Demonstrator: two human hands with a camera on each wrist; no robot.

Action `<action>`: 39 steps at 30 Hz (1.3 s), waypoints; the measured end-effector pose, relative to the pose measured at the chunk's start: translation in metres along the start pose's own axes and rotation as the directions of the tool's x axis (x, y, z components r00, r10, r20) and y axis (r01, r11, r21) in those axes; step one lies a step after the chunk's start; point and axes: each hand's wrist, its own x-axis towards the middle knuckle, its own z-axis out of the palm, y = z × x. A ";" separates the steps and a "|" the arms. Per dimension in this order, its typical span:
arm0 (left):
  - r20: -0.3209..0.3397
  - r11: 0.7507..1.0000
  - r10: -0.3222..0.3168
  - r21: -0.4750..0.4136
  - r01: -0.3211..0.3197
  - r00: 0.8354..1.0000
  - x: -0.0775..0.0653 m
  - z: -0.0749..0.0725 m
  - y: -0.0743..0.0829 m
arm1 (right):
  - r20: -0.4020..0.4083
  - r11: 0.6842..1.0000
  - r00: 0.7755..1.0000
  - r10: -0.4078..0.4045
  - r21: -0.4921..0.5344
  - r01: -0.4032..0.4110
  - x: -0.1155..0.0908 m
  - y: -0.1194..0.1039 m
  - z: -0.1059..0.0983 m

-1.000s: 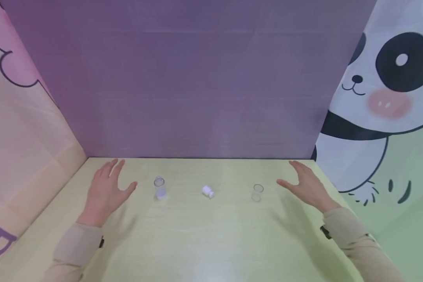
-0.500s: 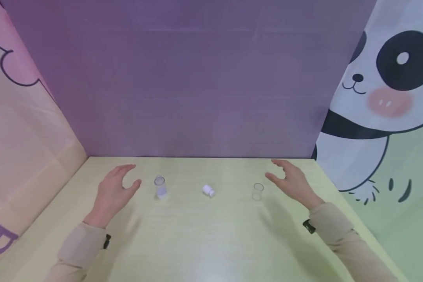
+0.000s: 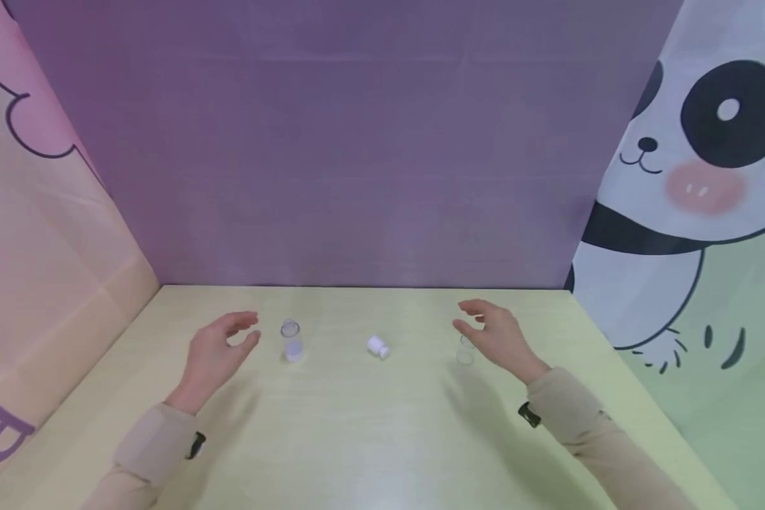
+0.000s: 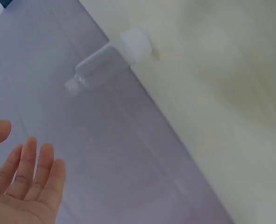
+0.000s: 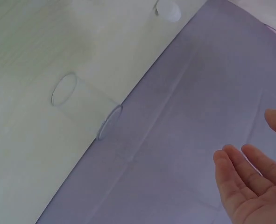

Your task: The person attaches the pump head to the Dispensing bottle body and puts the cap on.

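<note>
Above the pale desk (image 3: 370, 439), a person's right grip (image 3: 500, 340) is drawing inward to a clear cup (image 5: 86, 106), the left grip (image 3: 217, 354) to a clear bottle (image 3: 293, 349) — both parted, holding nothing, apparently only reaching — while a small white object (image 3: 378, 347) is lying between.

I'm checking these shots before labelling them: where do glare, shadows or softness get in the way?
Head view: a pale glare on the table at bottom centre, with soft-edged shadows from the left hand and right hand; left wrist view: hazy, the clear bottle soft-edged; right wrist view: dull, the clear cup mostly visible by its rims, its walls nearly lost.
</note>
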 end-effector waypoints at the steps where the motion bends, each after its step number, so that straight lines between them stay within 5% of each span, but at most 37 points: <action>1: 0.041 0.999 -0.033 -0.033 0.034 0.999 0.001 0.001 -0.001 | 0.003 1.000 1.000 -0.011 -0.004 0.011 0.001 -0.001 0.003; 7: 0.246 0.963 -0.180 -0.153 0.221 0.953 0.009 0.002 -0.006 | 0.015 0.995 0.997 -0.077 -0.063 0.078 0.004 -0.008 0.018; 17: 0.360 0.928 -0.249 -0.177 0.328 0.899 0.014 0.018 -0.017 | 0.083 0.996 0.993 -0.086 0.007 0.085 0.009 -0.015 0.042; 32: 0.433 0.906 -0.250 -0.210 0.367 0.866 0.010 0.047 -0.024 | 0.227 0.950 0.969 0.101 0.268 -0.162 0.024 -0.012 0.094; 39: 0.452 0.901 -0.231 -0.234 0.364 0.861 0.013 0.052 -0.023 | 0.254 0.938 0.965 0.065 0.315 -0.146 0.031 -0.011 0.108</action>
